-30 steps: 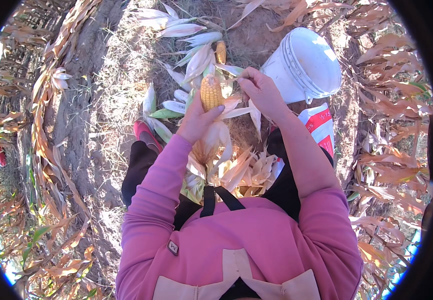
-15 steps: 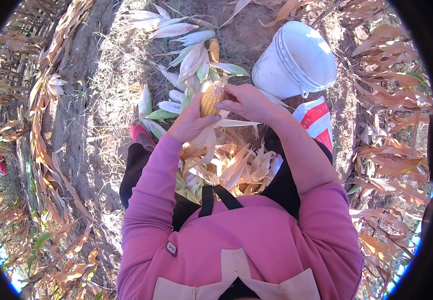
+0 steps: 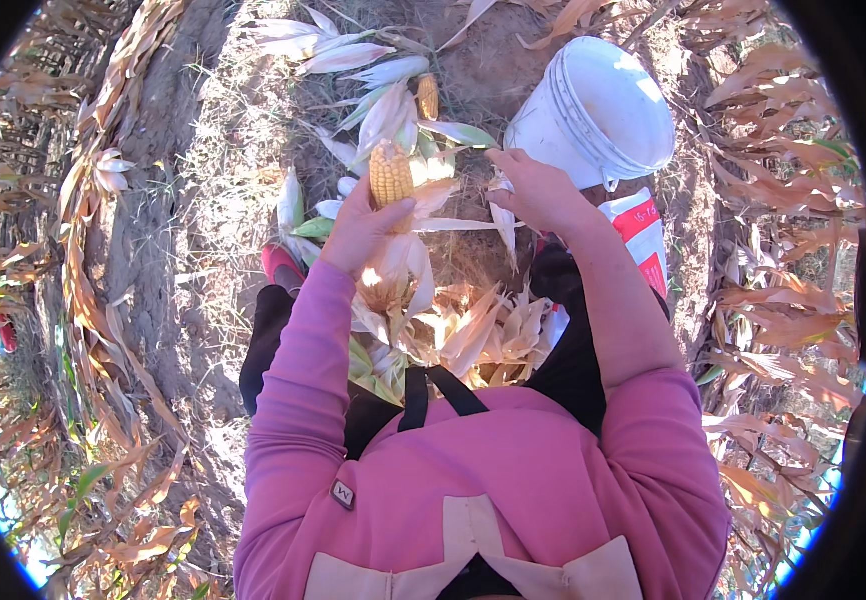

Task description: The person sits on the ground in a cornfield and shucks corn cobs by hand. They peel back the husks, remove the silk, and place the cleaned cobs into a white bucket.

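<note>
My left hand [image 3: 361, 228] grips a yellow ear of corn [image 3: 391, 176] upright, its kernels bare, with pale peeled husk hanging below my fingers. To the right and apart from the ear, my right hand [image 3: 538, 190] is closed on a strip of dry corn husk [image 3: 505, 218] that dangles beneath it. Beyond my hands, a heap of corn ears in pale and green husks [image 3: 385, 118] lies on the ground. One ear there [image 3: 428, 97] shows bare yellow kernels.
A white bucket [image 3: 550, 140] stands tilted at the far right, near my right hand. Beside my right leg sits a red and white bag [image 3: 641, 235]. Loose dry husks [image 3: 478, 335] lie between my legs. Dry corn stalks [image 3: 783, 310] line both sides.
My right hand has come away from the ear to the right, with a husk strip in it. My left hand has shifted slightly left, still holding the ear.
</note>
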`<action>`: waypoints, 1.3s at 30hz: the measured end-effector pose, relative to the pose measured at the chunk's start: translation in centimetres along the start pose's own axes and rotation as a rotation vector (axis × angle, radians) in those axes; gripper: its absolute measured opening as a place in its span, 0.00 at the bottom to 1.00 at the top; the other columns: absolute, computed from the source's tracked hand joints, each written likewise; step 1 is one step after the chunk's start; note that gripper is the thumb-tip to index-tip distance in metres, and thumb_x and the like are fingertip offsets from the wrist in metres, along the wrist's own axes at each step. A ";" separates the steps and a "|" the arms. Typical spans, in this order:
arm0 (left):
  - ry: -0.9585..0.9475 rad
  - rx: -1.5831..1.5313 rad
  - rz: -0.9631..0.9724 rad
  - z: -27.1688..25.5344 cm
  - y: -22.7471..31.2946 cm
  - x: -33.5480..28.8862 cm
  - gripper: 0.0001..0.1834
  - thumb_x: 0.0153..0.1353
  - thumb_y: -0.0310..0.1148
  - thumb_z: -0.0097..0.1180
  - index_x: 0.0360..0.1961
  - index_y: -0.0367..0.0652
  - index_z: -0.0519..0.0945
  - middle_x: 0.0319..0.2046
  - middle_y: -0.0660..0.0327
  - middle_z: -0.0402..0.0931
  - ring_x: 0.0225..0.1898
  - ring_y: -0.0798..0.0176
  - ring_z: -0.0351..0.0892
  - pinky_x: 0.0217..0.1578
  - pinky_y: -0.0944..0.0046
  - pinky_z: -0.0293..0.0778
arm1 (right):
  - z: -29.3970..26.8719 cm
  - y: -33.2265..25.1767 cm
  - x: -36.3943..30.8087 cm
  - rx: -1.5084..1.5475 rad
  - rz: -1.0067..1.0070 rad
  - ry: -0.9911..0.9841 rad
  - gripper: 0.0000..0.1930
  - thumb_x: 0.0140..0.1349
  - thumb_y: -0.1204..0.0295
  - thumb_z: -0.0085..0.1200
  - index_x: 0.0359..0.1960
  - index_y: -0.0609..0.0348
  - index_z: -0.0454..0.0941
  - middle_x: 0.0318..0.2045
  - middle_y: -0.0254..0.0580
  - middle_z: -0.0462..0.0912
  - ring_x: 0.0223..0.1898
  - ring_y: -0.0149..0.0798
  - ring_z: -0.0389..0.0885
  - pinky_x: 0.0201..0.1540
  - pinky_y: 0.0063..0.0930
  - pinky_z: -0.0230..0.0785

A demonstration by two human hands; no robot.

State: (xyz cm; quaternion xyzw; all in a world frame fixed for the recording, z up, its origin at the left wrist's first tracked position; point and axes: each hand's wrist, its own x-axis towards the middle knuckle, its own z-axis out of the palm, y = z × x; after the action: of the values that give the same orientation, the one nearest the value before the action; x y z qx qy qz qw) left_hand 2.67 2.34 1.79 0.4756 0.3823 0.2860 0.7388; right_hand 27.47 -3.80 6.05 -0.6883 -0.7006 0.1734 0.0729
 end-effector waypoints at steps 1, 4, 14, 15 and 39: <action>0.018 -0.118 0.005 0.0 0.0 0.0 0.27 0.58 0.29 0.60 0.58 0.39 0.66 0.46 0.62 0.74 0.46 0.69 0.74 0.48 0.66 0.71 | -0.2 0.0 0.3 0.137 -0.038 -0.057 0.24 0.63 0.62 0.51 0.58 0.59 0.67 0.50 0.52 0.75 0.52 0.45 0.76 0.49 0.36 0.70; 0.017 -0.024 -0.012 0.0 0.4 0.0 0.26 0.59 0.29 0.59 0.58 0.40 0.67 0.47 0.62 0.75 0.47 0.68 0.75 0.48 0.65 0.73 | 0.2 -2.0 1.4 0.668 -0.142 -0.017 0.29 0.61 0.59 0.54 0.61 0.60 0.63 0.50 0.52 0.75 0.51 0.45 0.76 0.51 0.36 0.69; -0.029 -0.340 0.165 2.4 1.0 -0.8 0.25 0.59 0.24 0.58 0.58 0.39 0.67 0.49 0.62 0.74 0.49 0.67 0.75 0.52 0.64 0.70 | 6.8 -5.8 0.8 0.983 0.083 -0.236 0.39 0.49 0.53 0.67 0.57 0.60 0.64 0.50 0.50 0.76 0.53 0.45 0.75 0.55 0.36 0.66; -0.011 -0.350 0.175 2.4 0.9 -1.0 0.25 0.59 0.24 0.58 0.58 0.39 0.67 0.49 0.62 0.74 0.50 0.67 0.74 0.53 0.64 0.70 | 6.9 -6.1 0.8 1.017 0.066 -0.178 0.38 0.49 0.53 0.67 0.56 0.60 0.64 0.48 0.50 0.77 0.52 0.45 0.76 0.54 0.36 0.67; 0.127 -0.271 0.245 2.2 -0.1 -0.9 0.21 0.61 0.27 0.55 0.54 0.38 0.64 0.45 0.59 0.72 0.48 0.66 0.73 0.50 0.65 0.72 | 7.6 -5.3 1.5 0.775 0.015 -0.192 0.27 0.49 0.65 0.65 0.51 0.57 0.72 0.40 0.46 0.81 0.42 0.42 0.80 0.48 0.32 0.70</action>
State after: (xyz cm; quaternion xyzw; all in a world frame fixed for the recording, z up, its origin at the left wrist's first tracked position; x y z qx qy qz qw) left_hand 4.08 0.53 2.54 0.3956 0.3255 0.4523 0.7301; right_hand 19.85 -3.35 0.58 -0.5954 -0.5818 0.4892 0.2601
